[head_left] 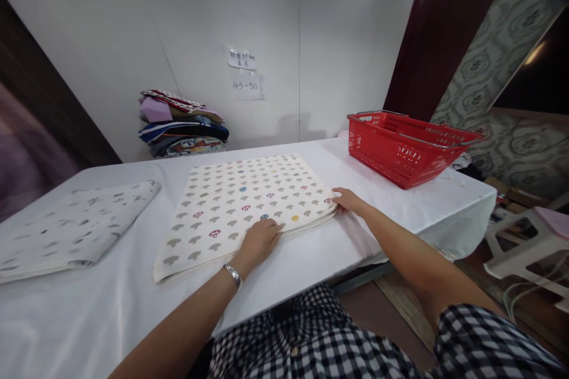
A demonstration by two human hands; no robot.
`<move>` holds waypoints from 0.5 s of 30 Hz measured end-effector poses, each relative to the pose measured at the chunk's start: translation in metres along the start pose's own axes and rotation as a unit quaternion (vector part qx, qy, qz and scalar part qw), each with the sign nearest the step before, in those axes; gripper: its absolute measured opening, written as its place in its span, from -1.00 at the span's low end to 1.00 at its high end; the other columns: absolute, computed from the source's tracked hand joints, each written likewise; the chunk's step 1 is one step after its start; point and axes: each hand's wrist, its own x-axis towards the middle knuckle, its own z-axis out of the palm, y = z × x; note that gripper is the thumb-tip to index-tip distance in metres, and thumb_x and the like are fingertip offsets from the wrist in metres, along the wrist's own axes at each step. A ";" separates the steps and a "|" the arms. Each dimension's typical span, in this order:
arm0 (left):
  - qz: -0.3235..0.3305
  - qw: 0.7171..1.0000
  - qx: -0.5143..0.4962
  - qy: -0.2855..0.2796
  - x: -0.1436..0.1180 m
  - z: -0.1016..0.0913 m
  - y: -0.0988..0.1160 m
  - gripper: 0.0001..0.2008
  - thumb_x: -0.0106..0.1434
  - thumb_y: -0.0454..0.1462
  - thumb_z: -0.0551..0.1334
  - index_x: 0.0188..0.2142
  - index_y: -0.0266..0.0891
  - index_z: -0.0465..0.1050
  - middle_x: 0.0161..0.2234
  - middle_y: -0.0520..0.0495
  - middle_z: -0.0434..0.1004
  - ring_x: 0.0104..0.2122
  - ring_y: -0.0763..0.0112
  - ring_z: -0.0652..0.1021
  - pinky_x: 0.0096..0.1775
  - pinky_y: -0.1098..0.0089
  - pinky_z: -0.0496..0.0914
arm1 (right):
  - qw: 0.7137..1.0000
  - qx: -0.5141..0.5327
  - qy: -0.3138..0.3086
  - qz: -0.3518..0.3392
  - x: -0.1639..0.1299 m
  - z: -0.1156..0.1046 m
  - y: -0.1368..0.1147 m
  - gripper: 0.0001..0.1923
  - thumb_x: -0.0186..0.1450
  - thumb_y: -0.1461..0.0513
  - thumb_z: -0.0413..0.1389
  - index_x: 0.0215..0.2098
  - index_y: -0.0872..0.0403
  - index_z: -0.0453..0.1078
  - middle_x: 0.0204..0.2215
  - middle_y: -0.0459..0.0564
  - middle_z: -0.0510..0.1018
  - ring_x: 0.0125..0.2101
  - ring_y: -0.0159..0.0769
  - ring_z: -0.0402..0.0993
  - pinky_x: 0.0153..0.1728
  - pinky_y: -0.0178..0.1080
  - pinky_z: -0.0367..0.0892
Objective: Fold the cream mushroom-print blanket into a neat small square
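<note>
A white cloth (253, 201) printed with grey, red, blue and yellow mushrooms lies folded in flat layers on the white-covered table. My left hand (260, 240), with a silver bracelet at the wrist, rests on the cloth's near edge, its fingers lying on the fabric. At the right near corner, my right hand (349, 200) holds the layered edge between thumb and fingers; part of the grip is hidden. Further left lies a second folded white cloth (80, 225) with small dark and grey prints, apart from both hands.
A red plastic basket (400, 151) with metal handles stands at the back right of the table (284, 284). Several folded fabrics form a stack (184, 124) against the wall. Handwritten paper signs (246, 86) hang above. A white stool (528, 243) stands right of the table.
</note>
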 end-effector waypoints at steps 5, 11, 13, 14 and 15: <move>0.016 0.999 0.030 -0.003 -0.002 0.001 0.000 -0.75 0.31 -0.28 -0.01 -0.25 -0.24 0.44 -0.33 -0.10 0.44 -0.28 0.32 0.41 -0.25 0.29 0.34 | 1.000 -0.015 0.002 -0.001 0.001 0.003 0.008 -0.43 0.21 0.24 0.14 0.17 0.15 0.14 -0.71 -0.17 0.41 -0.76 -0.49 0.26 -0.69 -0.44 0.14; 0.018 0.999 0.034 0.003 -0.006 0.004 -0.001 -0.74 0.29 -0.28 0.04 -0.05 -0.20 0.35 -0.17 -0.10 0.44 -0.19 0.28 0.42 -0.20 0.26 0.34 | 0.999 -0.025 0.021 -0.014 0.003 0.005 0.014 -0.41 0.21 0.25 0.13 0.19 0.13 0.12 -0.69 -0.19 0.41 -0.77 -0.51 0.23 -0.69 -0.44 0.15; 0.016 0.999 0.033 0.005 -0.005 0.005 -0.001 -0.74 0.29 -0.27 0.05 -0.05 -0.19 0.34 -0.16 -0.10 0.43 -0.18 0.28 0.41 -0.18 0.25 0.34 | 0.999 -0.024 0.028 -0.018 0.002 0.006 0.015 -0.41 0.23 0.26 0.11 0.20 0.13 0.10 -0.68 -0.19 0.41 -0.76 -0.51 0.23 -0.68 -0.44 0.16; 0.018 0.999 0.033 0.005 -0.003 0.005 0.000 -0.75 0.29 -0.28 0.05 -0.05 -0.19 0.34 -0.15 -0.10 0.43 -0.17 0.27 0.41 -0.18 0.25 0.33 | 0.999 -0.022 0.032 -0.020 0.002 0.006 0.016 -0.42 0.24 0.26 0.09 0.20 0.14 0.09 -0.68 -0.19 0.41 -0.75 -0.52 0.24 -0.68 -0.45 0.16; 0.021 0.999 0.031 0.004 0.000 0.006 0.001 -0.75 0.29 -0.28 0.06 -0.06 -0.19 0.34 -0.15 -0.10 0.43 -0.17 0.27 0.41 -0.17 0.25 0.33 | 0.999 -0.020 0.036 -0.021 0.001 0.006 0.017 -0.44 0.24 0.27 0.08 0.20 0.14 0.10 -0.68 -0.19 0.40 -0.75 -0.52 0.24 -0.67 -0.45 0.16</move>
